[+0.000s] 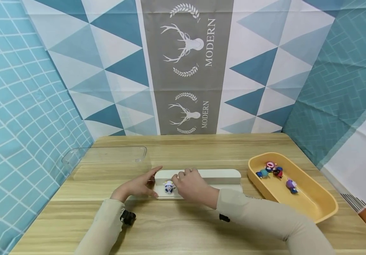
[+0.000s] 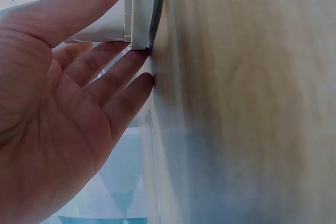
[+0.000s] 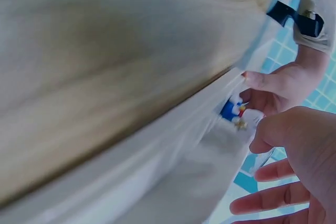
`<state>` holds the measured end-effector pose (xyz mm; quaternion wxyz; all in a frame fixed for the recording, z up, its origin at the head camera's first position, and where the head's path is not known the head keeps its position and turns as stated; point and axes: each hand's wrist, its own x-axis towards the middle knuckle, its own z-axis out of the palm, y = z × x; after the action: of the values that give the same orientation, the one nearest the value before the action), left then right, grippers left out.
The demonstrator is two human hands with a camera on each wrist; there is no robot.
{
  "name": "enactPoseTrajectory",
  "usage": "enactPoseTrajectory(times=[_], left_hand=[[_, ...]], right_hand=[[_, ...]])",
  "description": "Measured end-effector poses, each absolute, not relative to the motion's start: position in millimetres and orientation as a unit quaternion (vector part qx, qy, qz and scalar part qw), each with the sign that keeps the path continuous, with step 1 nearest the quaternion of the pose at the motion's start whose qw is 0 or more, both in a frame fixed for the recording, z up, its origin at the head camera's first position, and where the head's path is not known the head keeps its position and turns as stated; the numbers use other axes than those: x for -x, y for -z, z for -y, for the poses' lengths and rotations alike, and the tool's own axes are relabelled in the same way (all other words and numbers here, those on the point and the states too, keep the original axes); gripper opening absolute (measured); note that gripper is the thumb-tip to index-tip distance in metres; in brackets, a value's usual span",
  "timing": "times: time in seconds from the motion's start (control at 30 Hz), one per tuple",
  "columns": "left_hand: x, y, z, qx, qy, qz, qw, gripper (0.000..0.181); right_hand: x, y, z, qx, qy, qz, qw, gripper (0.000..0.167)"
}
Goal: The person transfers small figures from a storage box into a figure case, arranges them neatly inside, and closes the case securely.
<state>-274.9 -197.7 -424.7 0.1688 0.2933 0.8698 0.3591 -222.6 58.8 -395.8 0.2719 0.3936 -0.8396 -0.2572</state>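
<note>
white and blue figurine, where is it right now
In the head view, the white and blue figurine is near the left end of the white stand, between the left hand and the right hand.

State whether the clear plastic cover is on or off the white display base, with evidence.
Off: the head view shows the clear plastic cover on the wooden table, left of the white display base.
</note>
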Motion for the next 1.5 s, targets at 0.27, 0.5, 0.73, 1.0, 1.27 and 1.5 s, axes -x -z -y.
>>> enactPoseTrajectory(times=[0.27, 0.5, 0.73, 1.0, 1.27, 1.5], left_hand=[[272.4, 421.9, 197.9, -0.28, -0.367, -0.868, 0.182, 0.106], [272.5, 419.8, 199.8, -0.271, -0.364, -0.874, 0.174, 0.107], [271.3, 419.5, 200.4, -0.262, -0.368, -0.875, 0.175, 0.108], [270.7, 422.0, 197.4, -0.264, -0.378, -0.869, 0.18, 0.108], [273.4, 424.2, 197.3, -0.265, -0.38, -0.868, 0.179, 0.108], [271.9, 423.4, 197.0, -0.268, -0.377, -0.869, 0.177, 0.107]], right_hand=[[225.9, 384.9, -89.8, -0.402, 0.303, 0.808, 0.307, 0.025], [229.1, 376.7, -115.9, -0.407, 0.331, 0.796, 0.302, 0.033], [230.6, 372.2, -137.9, -0.411, 0.33, 0.796, 0.296, 0.038], [233.6, 364.1, -174.2, -0.415, 0.318, 0.803, 0.286, 0.046], [245.5, 350.7, -213.4, -0.418, 0.275, 0.813, 0.296, 0.046], [256.4, 350.2, -243.7, -0.449, 0.246, 0.792, 0.332, 0.044]])
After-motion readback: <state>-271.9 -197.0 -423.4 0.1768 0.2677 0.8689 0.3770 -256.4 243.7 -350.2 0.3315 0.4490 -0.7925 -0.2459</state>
